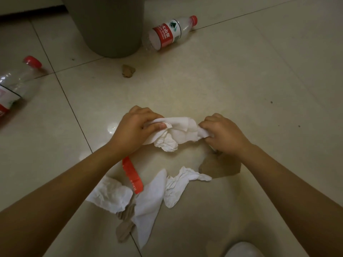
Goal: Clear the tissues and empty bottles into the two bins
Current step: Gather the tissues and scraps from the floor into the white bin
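Just above the tiled floor (241, 80), white tissue (181, 133) stretched between left hand (132, 129) and right hand (223, 134), each grip clenched on one end. Nearer, more crumpled tissues (174, 186), a red label strip (132, 176), brown paper (219, 166). Farther off, grey bin (111, 26), one empty bottle (169, 33) just beside it, another bottle (16, 84) far left.
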Demonstrator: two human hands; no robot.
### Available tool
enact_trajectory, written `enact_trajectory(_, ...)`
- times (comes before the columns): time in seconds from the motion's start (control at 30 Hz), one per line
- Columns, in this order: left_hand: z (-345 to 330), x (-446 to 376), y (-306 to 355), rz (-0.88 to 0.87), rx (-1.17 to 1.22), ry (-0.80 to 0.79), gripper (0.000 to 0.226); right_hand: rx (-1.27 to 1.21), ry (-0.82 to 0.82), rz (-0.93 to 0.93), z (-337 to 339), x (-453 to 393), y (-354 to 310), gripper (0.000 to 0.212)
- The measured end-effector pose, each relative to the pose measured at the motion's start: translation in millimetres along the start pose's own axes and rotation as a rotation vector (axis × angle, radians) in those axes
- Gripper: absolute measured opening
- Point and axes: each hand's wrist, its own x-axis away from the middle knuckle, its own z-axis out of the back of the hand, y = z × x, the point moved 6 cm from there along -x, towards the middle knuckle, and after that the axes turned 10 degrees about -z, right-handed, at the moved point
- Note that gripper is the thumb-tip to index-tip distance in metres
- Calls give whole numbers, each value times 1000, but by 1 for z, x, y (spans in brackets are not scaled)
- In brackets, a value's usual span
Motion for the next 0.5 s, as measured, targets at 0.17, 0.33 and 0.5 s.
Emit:
enact_trajectory(0.17,-28,-5,12,19,-21,-7,41,-82,112,7,10,27,19,20)
enact_trajectory(0.33,-45,-15,25,36,15,34,25,-365,383,-150,31,56,43,19)
enact_trajectory(0.5,-50,-19,28,52,54,45,29,-571,411,-272,35,67,51,16)
